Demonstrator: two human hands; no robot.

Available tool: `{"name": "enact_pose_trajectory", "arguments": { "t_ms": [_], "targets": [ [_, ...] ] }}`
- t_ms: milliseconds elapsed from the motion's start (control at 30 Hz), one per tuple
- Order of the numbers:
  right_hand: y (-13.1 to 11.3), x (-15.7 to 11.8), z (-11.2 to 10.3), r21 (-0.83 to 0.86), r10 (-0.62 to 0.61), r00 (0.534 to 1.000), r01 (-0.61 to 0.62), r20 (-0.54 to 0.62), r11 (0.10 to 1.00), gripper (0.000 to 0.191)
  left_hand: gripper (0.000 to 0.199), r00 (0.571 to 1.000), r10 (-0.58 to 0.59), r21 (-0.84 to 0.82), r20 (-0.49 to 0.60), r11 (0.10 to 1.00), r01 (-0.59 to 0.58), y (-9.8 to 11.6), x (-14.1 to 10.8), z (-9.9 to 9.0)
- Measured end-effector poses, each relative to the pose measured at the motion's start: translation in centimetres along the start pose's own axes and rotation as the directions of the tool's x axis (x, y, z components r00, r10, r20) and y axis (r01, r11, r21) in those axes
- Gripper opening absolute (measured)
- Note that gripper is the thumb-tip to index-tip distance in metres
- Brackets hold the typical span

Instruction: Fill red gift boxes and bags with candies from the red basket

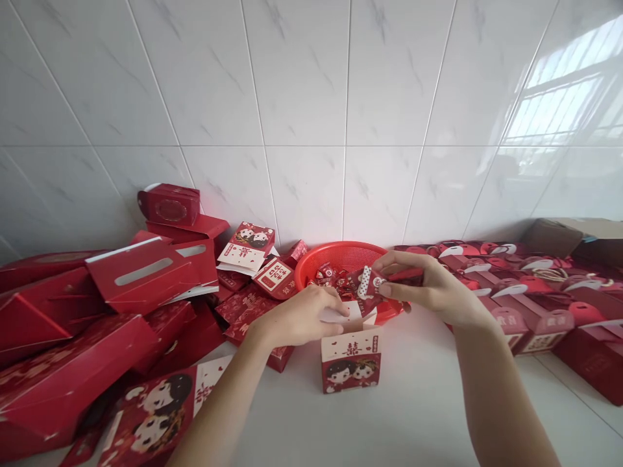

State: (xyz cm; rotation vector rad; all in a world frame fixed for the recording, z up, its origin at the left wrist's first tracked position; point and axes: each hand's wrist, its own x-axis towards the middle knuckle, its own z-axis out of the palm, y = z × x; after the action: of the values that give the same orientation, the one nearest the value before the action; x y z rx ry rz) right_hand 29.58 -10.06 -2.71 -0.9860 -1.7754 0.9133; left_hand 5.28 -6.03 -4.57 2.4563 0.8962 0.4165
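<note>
A small red and white paper gift box, printed with two cartoon faces, stands upright on the white surface with its top open. My left hand holds the box's upper left edge between thumb and fingers. Above and behind the opening, my right hand pinches a small dark red packet with a white dotted strip. Just behind the box sits a red plastic basket containing red-wrapped candies. My hands partly cover the basket and its contents.
Unfolded and loosely piled red boxes crowd the left side. Rows of closed red handled boxes fill the right, with a brown cardboard box behind them. A white tiled wall rises along the back.
</note>
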Motion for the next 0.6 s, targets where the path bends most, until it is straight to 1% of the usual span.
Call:
{"name": "enact_pose_trajectory", "arguments": {
  "t_ms": [100, 233, 367, 433, 500, 600],
  "targets": [
    [0.2, 0.4, 0.4, -0.097, -0.04, 0.997, 0.047, 0.069, 0.994, 0.021, 0.032, 0.993, -0.087, -0.036, 0.078, 0.995, 0.09, -0.3, 0.0, -0.2],
    [0.6, 0.8, 0.9, -0.181, -0.08, 0.986, 0.105, 0.144, 0.978, 0.013, 0.054, 0.976, -0.177, -0.051, 0.123, 0.981, 0.185, -0.8, -0.1, -0.5],
    [0.8, 0.8, 1.3, -0.226, -0.101, 0.972, 0.15, 0.214, 0.963, 0.014, 0.077, 0.958, -0.247, -0.007, 0.147, 0.968, 0.25, -1.4, -0.2, -0.6],
    [0.8, 0.8, 1.6, -0.252, -0.099, 0.963, 0.164, 0.252, 0.954, 0.014, 0.083, 0.952, -0.263, 0.003, 0.155, 0.964, 0.266, -1.7, -0.2, -0.6],
    [0.8, 0.8, 1.9, -0.277, -0.09, 0.957, 0.169, 0.277, 0.946, 0.014, 0.084, 0.948, -0.269, 0.008, 0.172, 0.962, 0.272, -1.8, -0.2, -0.6],
    [1.1, 0.9, 2.4, -0.294, -0.09, 0.954, 0.177, 0.286, 0.939, 0.016, 0.087, 0.945, -0.27, -0.003, 0.185, 0.961, 0.275, -1.8, -0.1, -0.6]
  ]
}}
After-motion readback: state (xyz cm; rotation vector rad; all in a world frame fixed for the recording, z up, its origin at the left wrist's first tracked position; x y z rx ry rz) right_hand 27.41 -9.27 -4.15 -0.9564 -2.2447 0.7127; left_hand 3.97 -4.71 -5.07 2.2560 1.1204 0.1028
